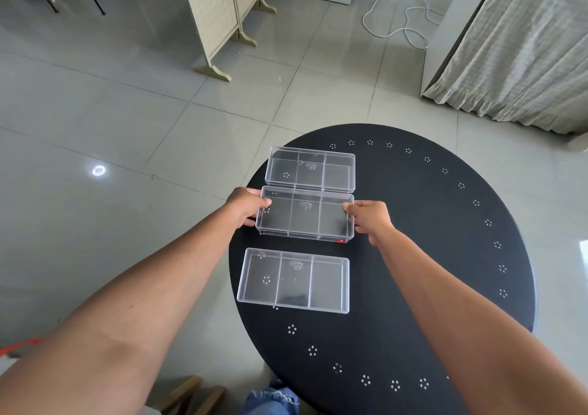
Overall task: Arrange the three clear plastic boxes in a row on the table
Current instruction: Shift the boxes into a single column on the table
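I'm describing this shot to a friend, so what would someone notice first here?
Two bare arms reach in, the left hand and right hand gripping the ends of the middle clear box. Two matching boxes lie beyond and nearer it on the round black table.

The right half of the round black desk [445, 239] lies bare. On its left side, the far box [310, 168] and middle box [304, 214] nearly touch; a clear strip separates the middle from the near box [294, 281]. Both hands [246, 206] [370, 219] flank the middle box.
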Demonstrator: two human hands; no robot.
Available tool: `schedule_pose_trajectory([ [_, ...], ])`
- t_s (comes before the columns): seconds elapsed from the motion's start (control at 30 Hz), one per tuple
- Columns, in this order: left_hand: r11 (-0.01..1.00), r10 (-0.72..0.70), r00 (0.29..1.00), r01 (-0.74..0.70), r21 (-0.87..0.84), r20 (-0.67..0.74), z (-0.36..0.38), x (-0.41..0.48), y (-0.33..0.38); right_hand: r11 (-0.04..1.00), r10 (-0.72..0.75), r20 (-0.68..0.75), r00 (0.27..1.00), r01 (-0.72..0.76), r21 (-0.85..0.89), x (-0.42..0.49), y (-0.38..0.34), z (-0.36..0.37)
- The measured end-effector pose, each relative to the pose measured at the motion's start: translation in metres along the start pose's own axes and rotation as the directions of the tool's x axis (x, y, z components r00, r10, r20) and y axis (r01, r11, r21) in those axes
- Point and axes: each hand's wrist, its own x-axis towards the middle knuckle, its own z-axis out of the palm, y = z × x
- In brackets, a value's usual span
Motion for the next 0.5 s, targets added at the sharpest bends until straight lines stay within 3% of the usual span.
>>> schedule_pose_trajectory([
  [0.5, 1.000, 0.014, 1.000, -0.014, 0.025, -0.014, 0.0027, 0.0008, 0.0015, 1.000, -0.011, -0.007, 1.000, 0.011, -0.005, -0.0003, -0.0011, 0.0003],
])
